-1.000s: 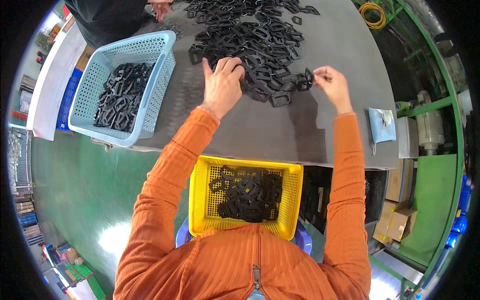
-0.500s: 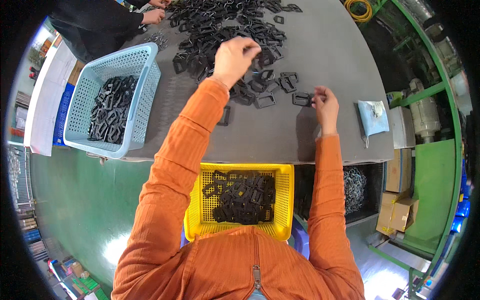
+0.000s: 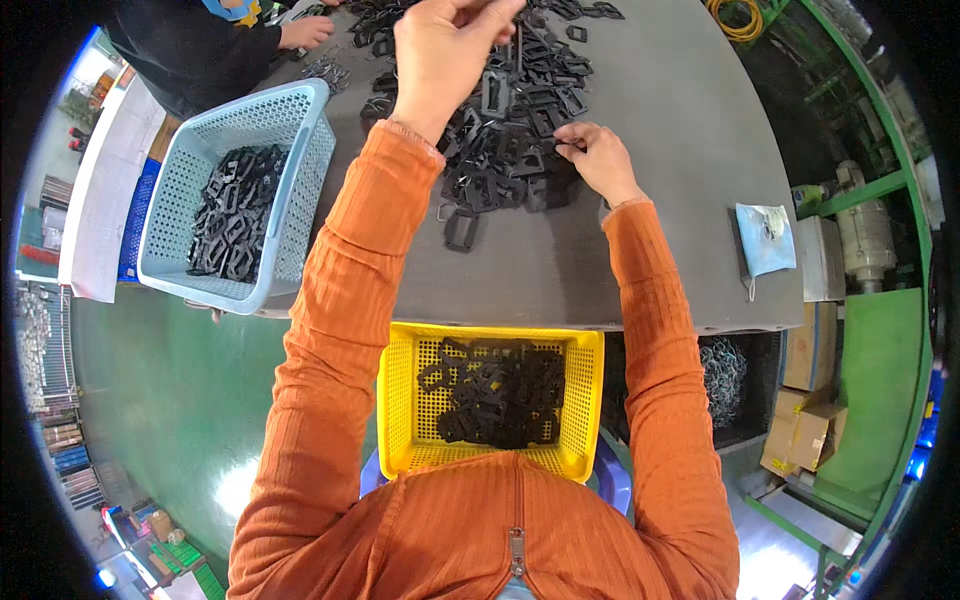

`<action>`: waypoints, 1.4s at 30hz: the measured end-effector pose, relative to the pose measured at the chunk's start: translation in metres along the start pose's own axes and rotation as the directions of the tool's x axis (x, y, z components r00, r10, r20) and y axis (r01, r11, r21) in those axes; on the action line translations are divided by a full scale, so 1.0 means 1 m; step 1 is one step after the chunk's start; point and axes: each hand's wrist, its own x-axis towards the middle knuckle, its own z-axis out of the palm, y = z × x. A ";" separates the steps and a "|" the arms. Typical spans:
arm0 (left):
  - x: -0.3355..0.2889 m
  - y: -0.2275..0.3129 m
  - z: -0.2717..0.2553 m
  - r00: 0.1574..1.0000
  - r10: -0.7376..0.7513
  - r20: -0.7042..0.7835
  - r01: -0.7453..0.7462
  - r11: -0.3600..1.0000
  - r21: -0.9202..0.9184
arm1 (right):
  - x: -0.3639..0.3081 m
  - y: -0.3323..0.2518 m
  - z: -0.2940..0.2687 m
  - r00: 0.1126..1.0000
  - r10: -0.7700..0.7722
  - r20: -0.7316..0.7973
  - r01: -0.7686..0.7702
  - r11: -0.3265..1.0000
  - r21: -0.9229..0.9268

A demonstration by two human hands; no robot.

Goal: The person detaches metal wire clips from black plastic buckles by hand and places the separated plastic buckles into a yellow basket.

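Note:
A pile of black plastic buckle-like frames spreads over the grey table, with one frame lying at its near end. My left hand is raised over the far part of the pile, thumb and fingers pinched together at the picture's upper edge. What it pinches, if anything, I cannot make out. At the pile's right side my right hand is closed, thumb and forefinger meeting beside the black frames. Its fingertips hide whatever lies between them.
A light blue basket of black frames stands at the table's left. Below the front edge sits a yellow basket with more. A blue pouch-like item lies at right. Across the table are a co-worker's hand and small metal pieces.
My left hand has moved farther away over the pile. My right hand has gone forward and left to the pile's side. Black frames now lie more densely near the pile's close end.

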 end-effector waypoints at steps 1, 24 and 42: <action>0.001 -0.004 0.000 0.999 0.015 -0.036 -0.017 0.998 -0.067 | -0.001 0.001 0.001 1.000 0.003 0.004 -0.003 1.000 -0.002; -0.062 -0.083 -0.086 0.656 -0.737 0.164 0.690 0.674 0.264 | -0.007 -0.047 0.013 0.988 -0.001 -0.157 0.006 0.999 0.031; -0.128 -0.074 -0.020 0.991 -0.070 0.116 -0.008 0.825 0.565 | -0.004 -0.039 -0.050 0.981 0.166 -0.096 -0.139 0.960 0.243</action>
